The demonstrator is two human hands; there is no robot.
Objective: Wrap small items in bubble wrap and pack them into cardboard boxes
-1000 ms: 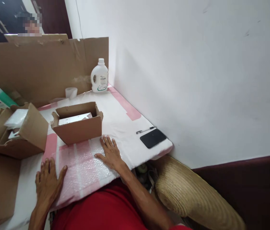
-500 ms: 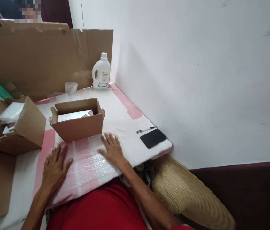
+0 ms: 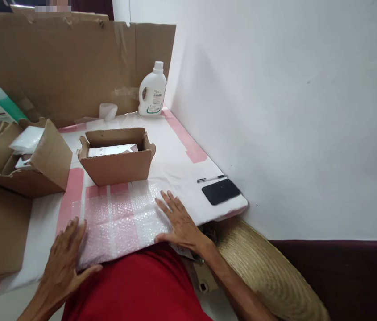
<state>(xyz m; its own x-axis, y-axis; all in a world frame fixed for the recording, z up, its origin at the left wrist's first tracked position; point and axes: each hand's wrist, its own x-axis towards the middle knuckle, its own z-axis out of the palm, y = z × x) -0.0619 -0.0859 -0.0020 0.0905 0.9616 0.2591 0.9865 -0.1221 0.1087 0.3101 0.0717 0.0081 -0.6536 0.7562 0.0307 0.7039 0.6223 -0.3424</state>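
Observation:
A clear sheet of bubble wrap [image 3: 118, 227] lies flat on the table, its near edge close to my red clothing. My left hand [image 3: 64, 258] is at the sheet's left edge, fingers stretched out and thumb apart. At the right edge, my right hand [image 3: 178, 223] spreads its fingers, the thumb by the near corner. Neither hand grips anything. Just beyond the sheet stands an open cardboard box [image 3: 121, 167] with a white box [image 3: 108, 150] inside.
Cardboard boxes [image 3: 49, 165] holding bubble-wrapped items stand at the left, before a green-liquid jug [image 3: 7, 104]. A white bottle [image 3: 153, 91] stands by the cardboard partition [image 3: 74, 67]. A phone [image 3: 221, 191] and pen [image 3: 210, 179] lie near the wall. A straw hat [image 3: 258, 263] is below the right edge.
Both hands have drawn back toward my body and moved farther apart, from on top of the bubble wrap to its side edges. The camera view has shifted slightly.

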